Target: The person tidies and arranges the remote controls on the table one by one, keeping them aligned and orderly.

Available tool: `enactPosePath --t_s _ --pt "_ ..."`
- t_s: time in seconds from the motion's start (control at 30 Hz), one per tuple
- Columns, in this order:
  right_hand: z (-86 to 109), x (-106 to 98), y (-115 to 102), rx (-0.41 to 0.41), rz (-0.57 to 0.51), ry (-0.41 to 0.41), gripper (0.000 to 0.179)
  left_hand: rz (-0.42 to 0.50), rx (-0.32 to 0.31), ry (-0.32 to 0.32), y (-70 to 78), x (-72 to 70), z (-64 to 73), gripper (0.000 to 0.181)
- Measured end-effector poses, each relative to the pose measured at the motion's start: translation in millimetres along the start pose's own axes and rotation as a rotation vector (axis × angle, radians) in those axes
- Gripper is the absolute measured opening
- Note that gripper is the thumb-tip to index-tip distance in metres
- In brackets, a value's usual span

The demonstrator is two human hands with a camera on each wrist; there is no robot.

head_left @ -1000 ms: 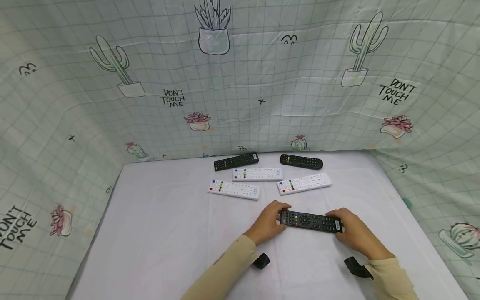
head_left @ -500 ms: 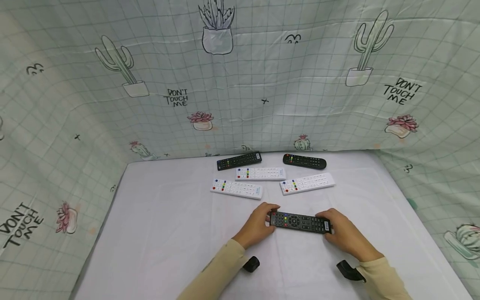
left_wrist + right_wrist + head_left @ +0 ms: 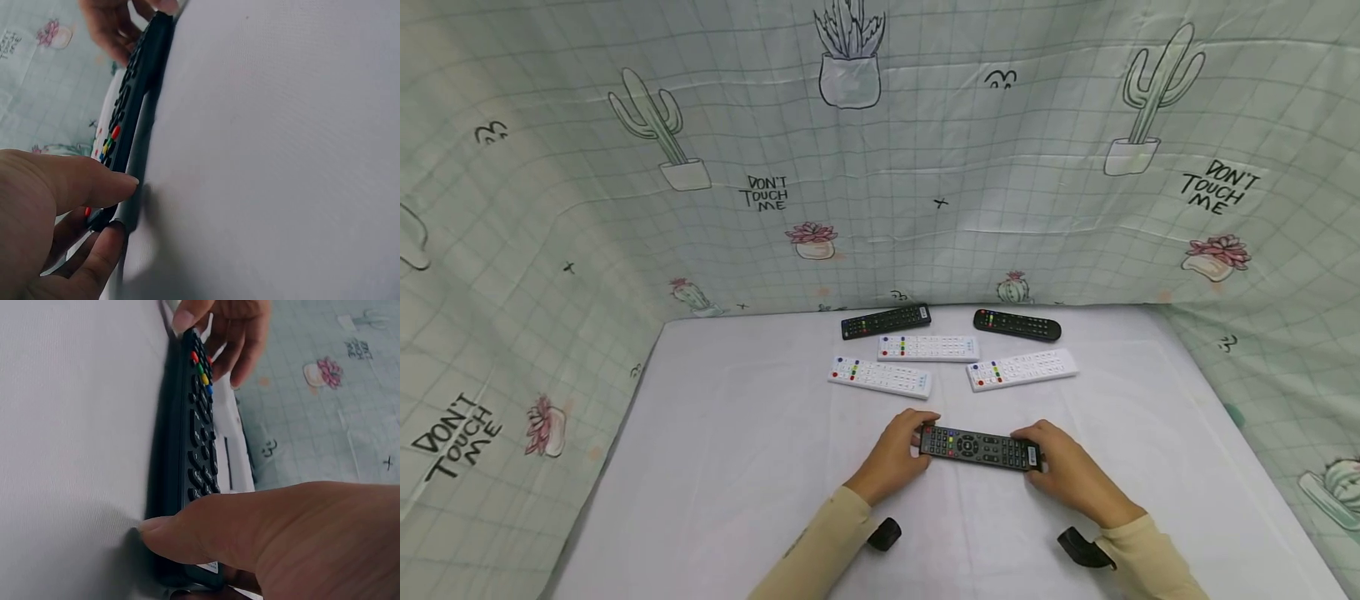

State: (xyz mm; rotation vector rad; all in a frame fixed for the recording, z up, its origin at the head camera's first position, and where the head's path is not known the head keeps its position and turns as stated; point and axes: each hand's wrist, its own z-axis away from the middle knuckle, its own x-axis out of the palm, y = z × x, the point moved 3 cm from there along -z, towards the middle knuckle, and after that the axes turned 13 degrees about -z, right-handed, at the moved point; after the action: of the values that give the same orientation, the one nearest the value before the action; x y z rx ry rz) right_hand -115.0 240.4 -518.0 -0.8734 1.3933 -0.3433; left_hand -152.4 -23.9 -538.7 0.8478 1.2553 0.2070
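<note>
A black remote control (image 3: 980, 447) with small coloured buttons lies crosswise, low over the white tabletop, buttons up. At its left end my left hand (image 3: 892, 458) pinches it between thumb and fingers. My right hand (image 3: 1066, 468) grips the other end, beside a small white label. In the left wrist view, the left thumb and fingertips close around the near end of the remote (image 3: 133, 119). The right wrist view has the right thumb along the side edge of the remote (image 3: 181, 450); the fingers behind are mostly hidden.
Beyond the hands lie three white remotes, one at left (image 3: 880, 377), one in the middle (image 3: 928, 348) and one at right (image 3: 1022, 369). Farther back are two black remotes, left (image 3: 886, 322) and right (image 3: 1017, 325). A cactus-print cloth (image 3: 880, 167) hangs behind the table.
Both hands have moved left together with the black remote held between them. The other remotes keep their places on the table; the head view has shifted slightly.
</note>
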Motion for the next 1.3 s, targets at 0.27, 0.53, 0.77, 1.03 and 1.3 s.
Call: enactPosePath --t_s 0.27,0.53,0.77,1.03,1.3 --pt "-5.6 10 -10 -0.019 -0.022 -0.029 0.051 0.026 -0.01 0.026 -12.4 -8.8 10.1 0.064" --pt "-10.3 23 -19 -0.041 -0.041 -0.019 0.05 0.011 -0.034 0.034 -23.0 -19.9 16.9 0.064" --pt "-12.4 33 -29 -0.057 -0.064 -0.014 0.051 -0.006 -0.044 0.052 -31.9 -27.3 21.6 0.065" --pt "-17.3 44 -40 -0.014 -0.088 -0.039 0.051 -0.006 -0.055 0.066 -40.8 -36.5 27.2 0.066" --pt "-20.0 53 -50 -0.06 -0.105 -0.047 0.054 -0.02 -0.042 0.092 -48.7 -45.2 30.6 0.065"
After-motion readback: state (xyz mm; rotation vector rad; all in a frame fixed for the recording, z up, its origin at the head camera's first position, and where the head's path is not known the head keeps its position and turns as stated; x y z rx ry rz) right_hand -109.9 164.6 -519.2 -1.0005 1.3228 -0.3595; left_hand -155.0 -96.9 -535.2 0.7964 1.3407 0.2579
